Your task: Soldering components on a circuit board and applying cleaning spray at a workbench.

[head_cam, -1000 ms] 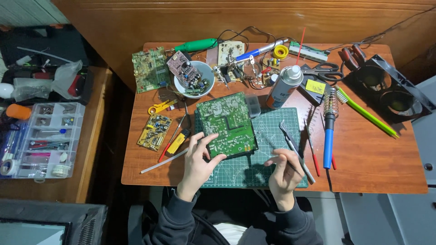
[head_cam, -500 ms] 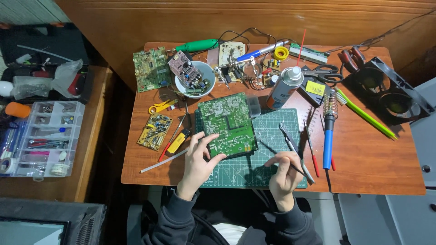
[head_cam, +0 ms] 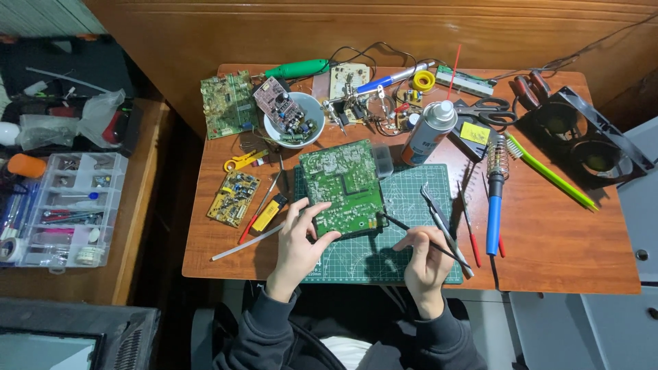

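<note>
My left hand [head_cam: 299,241] grips the near left corner of a green circuit board [head_cam: 343,186], which lies on a green cutting mat [head_cam: 411,205]. My right hand [head_cam: 426,264] holds a thin black probe-like tool [head_cam: 404,226] whose tip reaches the board's near right edge. A pair of metal tweezers [head_cam: 445,227] lies on the mat just right of that hand.
Behind the mat stand a spray can [head_cam: 428,133], a white bowl [head_cam: 296,120] with a small board in it, more circuit boards, scissors, and a blue-handled soldering iron [head_cam: 495,205]. A black twin-fan frame [head_cam: 582,137] sits far right. A clear parts organiser [head_cam: 68,205] rests on the left side table.
My right hand has moved left, bringing the thin tool's tip to the board's near right edge. My left hand has stayed on the board.
</note>
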